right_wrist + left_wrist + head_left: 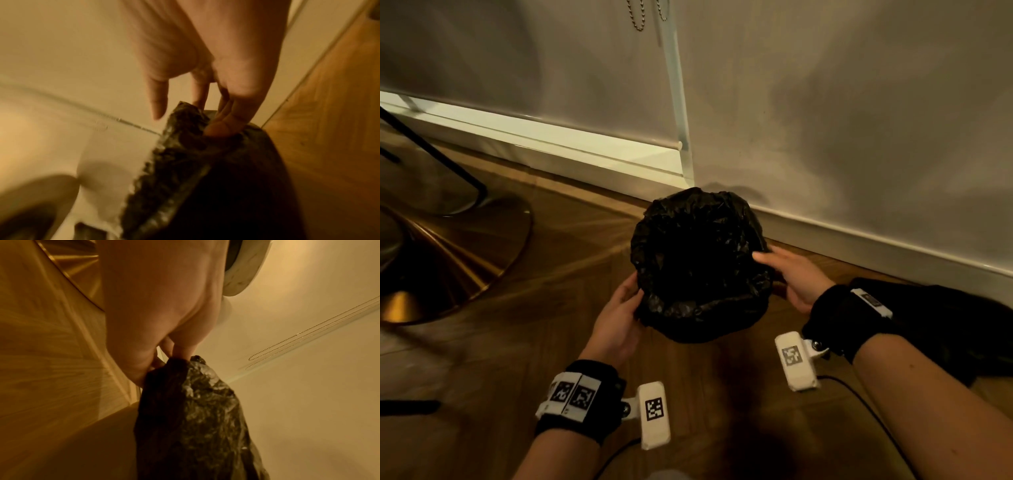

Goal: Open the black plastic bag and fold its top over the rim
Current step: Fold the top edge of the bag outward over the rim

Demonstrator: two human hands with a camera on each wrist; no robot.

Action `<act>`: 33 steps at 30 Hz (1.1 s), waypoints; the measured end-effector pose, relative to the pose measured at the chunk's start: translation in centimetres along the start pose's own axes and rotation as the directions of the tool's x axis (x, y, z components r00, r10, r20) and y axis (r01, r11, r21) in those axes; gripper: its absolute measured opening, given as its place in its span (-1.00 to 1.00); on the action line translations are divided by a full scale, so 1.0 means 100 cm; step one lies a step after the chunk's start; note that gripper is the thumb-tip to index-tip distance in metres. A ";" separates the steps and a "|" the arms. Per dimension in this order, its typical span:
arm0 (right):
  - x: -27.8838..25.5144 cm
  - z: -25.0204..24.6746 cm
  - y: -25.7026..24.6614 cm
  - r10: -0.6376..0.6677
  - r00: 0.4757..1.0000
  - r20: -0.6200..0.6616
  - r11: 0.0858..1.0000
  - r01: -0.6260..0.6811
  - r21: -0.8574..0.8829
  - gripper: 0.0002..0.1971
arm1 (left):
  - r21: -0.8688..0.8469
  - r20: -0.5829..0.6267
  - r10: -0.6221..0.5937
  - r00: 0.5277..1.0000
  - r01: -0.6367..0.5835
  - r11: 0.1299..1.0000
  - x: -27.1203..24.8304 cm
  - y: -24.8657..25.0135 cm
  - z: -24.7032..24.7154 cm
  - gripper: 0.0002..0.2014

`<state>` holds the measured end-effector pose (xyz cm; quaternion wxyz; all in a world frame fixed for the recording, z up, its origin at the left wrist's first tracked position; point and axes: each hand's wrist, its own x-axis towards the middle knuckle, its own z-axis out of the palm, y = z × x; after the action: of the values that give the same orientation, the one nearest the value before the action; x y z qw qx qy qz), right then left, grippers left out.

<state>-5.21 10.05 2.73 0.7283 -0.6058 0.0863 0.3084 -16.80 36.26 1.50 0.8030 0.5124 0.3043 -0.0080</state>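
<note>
I am crouching over the black plastic bag, which is sitting on the wooden floor just beside the white baseboard, near the corner of the wall. Its mouth is standing open and facing up at me, with crinkled plastic bunching all around the rim. My left hand is gripping the near left edge: in the left wrist view my fingers are curling down into the plastic and pinching it. My right hand is holding the right edge; in the right wrist view, which is blurring slightly, my lower fingers are hooking into the folded plastic while my index finger is pointing out straight, apart from the bag. A brass-coloured round base is resting on the floor well to the left, and a dark cloth is lying on the floor by my right wrist.
</note>
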 end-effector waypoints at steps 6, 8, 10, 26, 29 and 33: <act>0.008 -0.008 -0.010 -0.124 0.982 -0.144 0.988 0.109 -0.105 -0.64 | 0.117 -0.081 0.048 0.996 -0.038 0.992 0.002 0.017 -0.017 -0.66; 0.010 -0.005 -0.018 -0.138 0.978 -0.155 0.984 0.117 -0.138 -0.69 | 0.171 -0.072 0.074 0.995 -0.060 0.983 0.000 0.026 -0.016 -0.68; 0.014 -0.002 -0.025 -0.144 0.977 -0.160 0.972 0.109 -0.206 -0.71 | 0.256 -0.056 0.082 0.995 -0.065 0.964 -0.001 0.033 -0.010 -0.68; 0.023 0.017 -0.072 -0.071 0.990 -0.124 0.947 0.028 -0.319 -0.83 | 0.278 -0.210 0.066 0.975 -0.005 0.960 0.008 0.059 0.008 -0.66; 0.010 0.032 -0.088 -0.067 0.991 -0.118 0.956 0.030 -0.291 -0.83 | 0.254 -0.259 0.046 0.965 0.022 0.967 -0.007 0.078 0.006 -0.63; -0.011 0.056 -0.113 -0.015 0.995 -0.096 0.968 -0.009 -0.252 -0.83 | 0.217 -0.297 0.005 0.955 0.063 0.974 -0.033 0.109 0.003 -0.65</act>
<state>-1.18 14.06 14.07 0.6409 -0.7078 0.0809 0.2858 -15.81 40.18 12.16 0.6853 0.5905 0.4257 0.0227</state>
